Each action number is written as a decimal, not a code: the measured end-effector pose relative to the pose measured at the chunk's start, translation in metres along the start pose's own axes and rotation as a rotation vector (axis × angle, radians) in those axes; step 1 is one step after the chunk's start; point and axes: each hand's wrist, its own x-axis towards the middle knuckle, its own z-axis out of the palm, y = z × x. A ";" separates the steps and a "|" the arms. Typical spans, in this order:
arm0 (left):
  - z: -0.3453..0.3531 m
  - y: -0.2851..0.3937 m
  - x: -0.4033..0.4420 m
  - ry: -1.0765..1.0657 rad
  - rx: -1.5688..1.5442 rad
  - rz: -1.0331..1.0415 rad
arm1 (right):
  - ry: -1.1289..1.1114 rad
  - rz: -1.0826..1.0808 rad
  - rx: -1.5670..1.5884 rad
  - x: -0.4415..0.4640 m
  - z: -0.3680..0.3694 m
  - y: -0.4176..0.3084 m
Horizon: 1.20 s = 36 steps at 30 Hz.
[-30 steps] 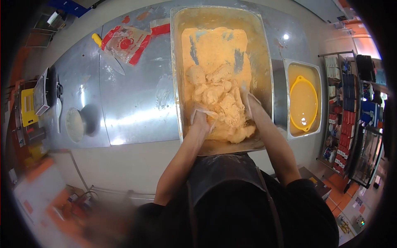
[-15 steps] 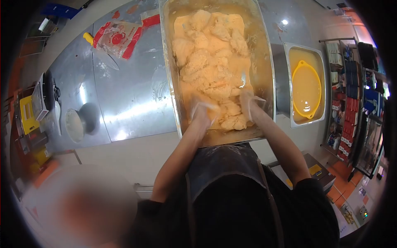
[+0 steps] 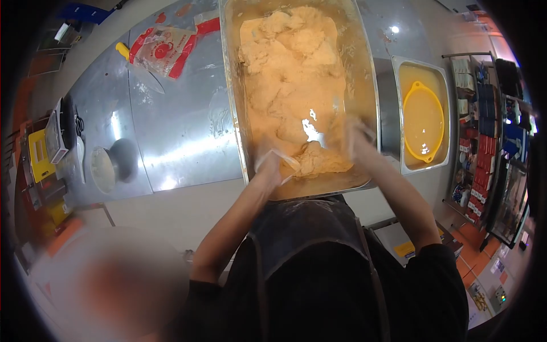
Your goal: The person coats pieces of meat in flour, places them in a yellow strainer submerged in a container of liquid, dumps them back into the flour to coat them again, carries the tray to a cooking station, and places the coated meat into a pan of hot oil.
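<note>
A deep metal tray (image 3: 364,68) stands before me, with pale orange floured pieces (image 3: 290,45) heaped at its far end and a smaller clump (image 3: 322,161) at the near end. Wet metal glints between them. My left hand (image 3: 272,164), in a loose clear plastic glove, is at the near left inside the tray, beside the clump; its fingers are partly hidden by the glove and powder. My right hand (image 3: 360,139), also covered in clear plastic, is at the right inner side, smeared by motion. What either hand holds cannot be made out.
On the metal table (image 3: 182,125) lie a printed plastic bag (image 3: 165,48), a yellow-handled knife (image 3: 149,81) and a metal bowl (image 3: 103,171). Right of the tray, a smaller pan (image 3: 401,97) holds liquid and a yellow strainer (image 3: 423,122). Shelves (image 3: 483,114) stand farther right.
The floured pieces have shifted and spread toward the far end, exposing shiny metal near the middle. My right hand has moved slightly right; my left remains near the tray's left side.
</note>
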 end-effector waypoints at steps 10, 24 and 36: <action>0.032 0.068 0.030 -0.437 -0.213 0.336 | -0.021 -0.561 -1.127 0.014 0.047 -0.091; 0.054 0.007 0.003 -0.113 -0.162 0.033 | -0.152 0.060 0.692 -0.011 0.060 -0.027; -0.007 0.098 -0.002 -0.430 1.941 1.549 | 0.724 -0.983 -1.588 0.238 0.004 -0.206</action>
